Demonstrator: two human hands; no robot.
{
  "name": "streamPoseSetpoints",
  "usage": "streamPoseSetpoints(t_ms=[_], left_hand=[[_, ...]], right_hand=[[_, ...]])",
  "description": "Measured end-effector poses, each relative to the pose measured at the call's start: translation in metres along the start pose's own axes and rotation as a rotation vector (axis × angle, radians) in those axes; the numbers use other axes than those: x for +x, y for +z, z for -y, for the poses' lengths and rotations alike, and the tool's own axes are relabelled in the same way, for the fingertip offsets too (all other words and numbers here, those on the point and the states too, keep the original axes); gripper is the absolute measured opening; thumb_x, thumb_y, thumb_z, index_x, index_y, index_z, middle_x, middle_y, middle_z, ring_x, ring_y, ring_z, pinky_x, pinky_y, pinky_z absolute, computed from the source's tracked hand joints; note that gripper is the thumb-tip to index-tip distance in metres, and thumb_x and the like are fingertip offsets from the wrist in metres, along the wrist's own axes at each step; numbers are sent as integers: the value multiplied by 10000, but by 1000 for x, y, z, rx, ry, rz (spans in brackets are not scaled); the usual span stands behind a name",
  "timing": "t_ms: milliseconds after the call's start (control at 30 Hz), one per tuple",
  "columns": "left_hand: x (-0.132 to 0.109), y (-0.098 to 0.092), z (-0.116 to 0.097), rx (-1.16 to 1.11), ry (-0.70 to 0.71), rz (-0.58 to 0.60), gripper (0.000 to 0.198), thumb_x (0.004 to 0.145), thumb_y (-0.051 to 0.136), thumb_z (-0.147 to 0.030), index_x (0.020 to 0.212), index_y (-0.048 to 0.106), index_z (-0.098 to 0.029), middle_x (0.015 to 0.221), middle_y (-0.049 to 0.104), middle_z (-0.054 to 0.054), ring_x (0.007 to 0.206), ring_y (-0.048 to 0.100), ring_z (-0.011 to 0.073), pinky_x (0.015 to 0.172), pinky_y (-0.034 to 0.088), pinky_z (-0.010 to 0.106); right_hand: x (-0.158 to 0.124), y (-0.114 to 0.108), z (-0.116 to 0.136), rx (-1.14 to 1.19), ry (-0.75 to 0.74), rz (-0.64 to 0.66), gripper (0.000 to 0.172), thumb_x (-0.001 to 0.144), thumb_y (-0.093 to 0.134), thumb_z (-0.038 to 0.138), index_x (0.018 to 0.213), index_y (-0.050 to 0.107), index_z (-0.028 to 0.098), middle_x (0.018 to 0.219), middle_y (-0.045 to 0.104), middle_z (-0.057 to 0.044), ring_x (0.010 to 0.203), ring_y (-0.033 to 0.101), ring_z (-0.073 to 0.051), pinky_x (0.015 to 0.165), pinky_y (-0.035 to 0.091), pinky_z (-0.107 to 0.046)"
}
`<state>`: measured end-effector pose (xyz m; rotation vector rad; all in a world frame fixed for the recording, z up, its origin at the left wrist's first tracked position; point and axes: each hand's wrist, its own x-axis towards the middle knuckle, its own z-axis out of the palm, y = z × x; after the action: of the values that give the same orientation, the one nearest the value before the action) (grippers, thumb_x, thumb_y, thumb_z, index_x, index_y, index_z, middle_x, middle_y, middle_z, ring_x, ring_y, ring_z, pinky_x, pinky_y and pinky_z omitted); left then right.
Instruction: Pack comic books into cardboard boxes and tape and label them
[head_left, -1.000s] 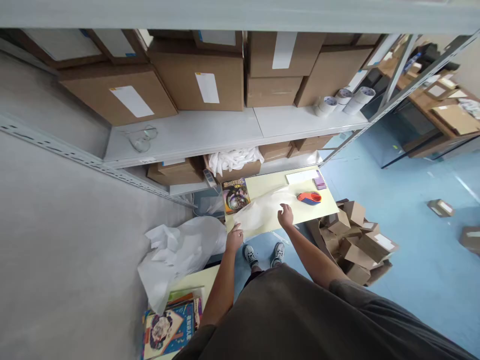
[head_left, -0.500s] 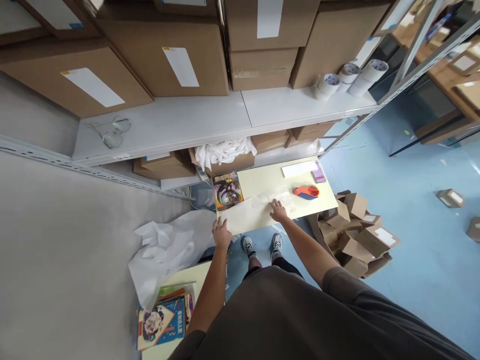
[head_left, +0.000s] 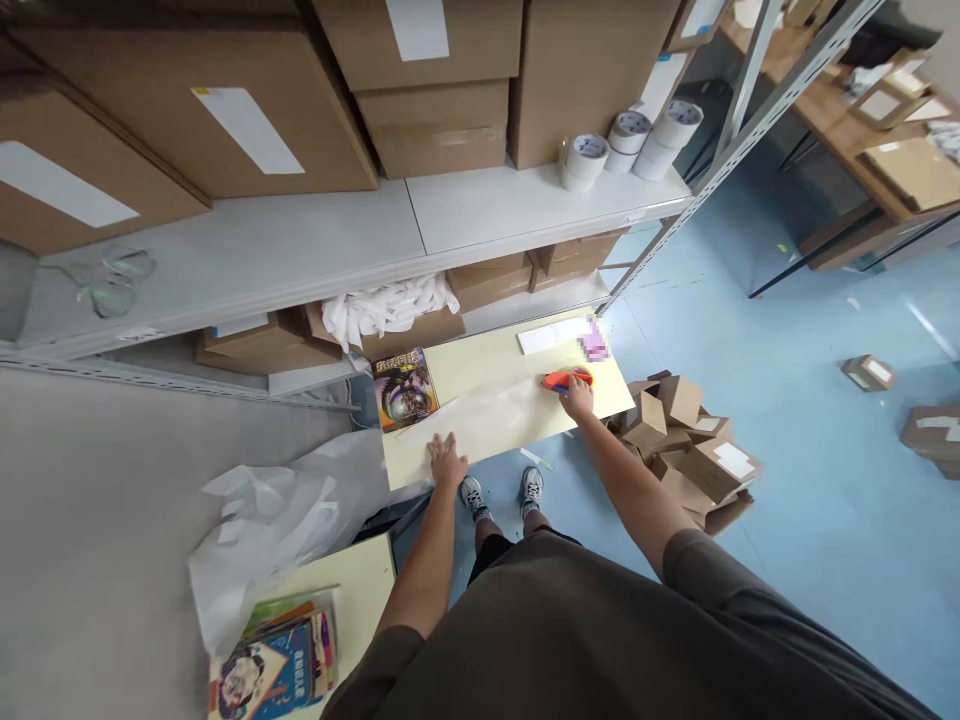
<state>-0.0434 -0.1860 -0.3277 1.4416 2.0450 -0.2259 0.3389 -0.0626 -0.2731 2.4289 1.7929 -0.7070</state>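
Observation:
My left hand (head_left: 448, 461) lies with fingers spread on a translucent white sheet (head_left: 487, 410), near the front edge of a pale yellow tabletop (head_left: 540, 425). My right hand (head_left: 577, 398) has its fingers closed on an orange-and-blue tool that looks like a tape dispenser (head_left: 556, 380), low over the table's right half. A comic-style book (head_left: 406, 390) with a dark picture cover lies at the table's left end, bordering the sheet. Beyond the dispenser lie a white strip (head_left: 553, 335) and a blurred purple item (head_left: 593, 340).
Shelving (head_left: 285, 235) with cardboard boxes and tape rolls (head_left: 586, 160) stands just past the table. At lower left, books (head_left: 274, 665) sit on a second yellow surface beside crumpled white sheeting (head_left: 292, 510). Cardboard boxes (head_left: 675, 440) are heaped on the floor at right.
My right hand has left the sheet and moved right to take hold of the tape dispenser. My left hand has shifted right on the sheet's front part. The view has swung right.

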Motion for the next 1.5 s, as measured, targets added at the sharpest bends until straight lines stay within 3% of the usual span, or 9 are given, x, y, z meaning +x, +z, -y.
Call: streamPoseSetpoints(t_ms=[267,433,533,633,767,900,1167,1367,1500], left_hand=[[7,-2,-29,41,47,34,914,943,691,-533,1752,352,-274,1865,118,96,1711,69,424,1359,235,579],[8,-6,-52,23,101,5,797,991,634,-454,1732,409,-266,1857,170,84,1709,110,412,1366,235,564],[4,-8,-56,-23,114,-80,800,985,639,-383,1736,398,-250,1849,199,107,1706,140,398,1344,296,562],[1,-13,-50,-96,51,-152,758,983,621,-332,1708,445,-201,1832,239,154,1696,184,401,1311,353,576],[0,-30,-27,-174,44,-193,707,969,622,-283,1660,515,-181,1783,352,183,1675,239,400,1315,341,581],[9,-60,6,-251,86,-274,681,981,587,-249,1657,519,-192,1776,375,151,1607,365,382,1323,338,522],[73,-99,85,-410,-161,-295,685,1017,593,-343,1655,477,-120,1616,564,225,1539,480,381,1278,367,484],[125,-102,122,-572,-243,-122,569,1008,652,-436,1498,606,-151,1387,739,225,1320,695,385,1067,522,455],[133,-105,145,-655,-297,-137,412,988,673,-414,1322,692,-173,1285,780,215,1270,718,383,1021,540,446]], right_hand=[[23,-10,-40,15,155,86,328,1090,598,323,1312,688,99,1248,747,-238,1161,618,-309,1005,374,-436],[4,-14,-23,-11,179,-14,482,1108,498,309,1545,530,110,1511,614,-251,1351,518,-338,1106,368,-484],[-18,1,11,4,-44,-24,550,1085,456,256,1622,483,139,1605,556,-202,1450,468,-311,1187,372,-446],[-41,32,60,35,-417,153,620,1046,511,278,1665,487,238,1688,506,-128,1543,419,-298,1259,372,-446],[-63,78,125,-48,-557,355,710,1017,591,336,1708,431,311,1818,311,-75,1651,278,-339,1261,397,-501],[-69,106,167,-158,-454,401,858,999,640,374,1767,257,360,1857,180,-92,1665,213,-376,1238,405,-558],[-70,126,215,-229,-190,347,985,977,704,447,1787,149,374,1851,114,-159,1662,206,-427,1215,375,-634],[-80,145,243,-202,-404,387,1035,927,754,579,1772,179,418,1873,76,-102,1705,126,-409,1276,324,-578],[-78,147,256,-274,-326,444,960,987,695,489,1782,170,368,1875,-2,-115,1716,77,-401,1287,289,-619]])
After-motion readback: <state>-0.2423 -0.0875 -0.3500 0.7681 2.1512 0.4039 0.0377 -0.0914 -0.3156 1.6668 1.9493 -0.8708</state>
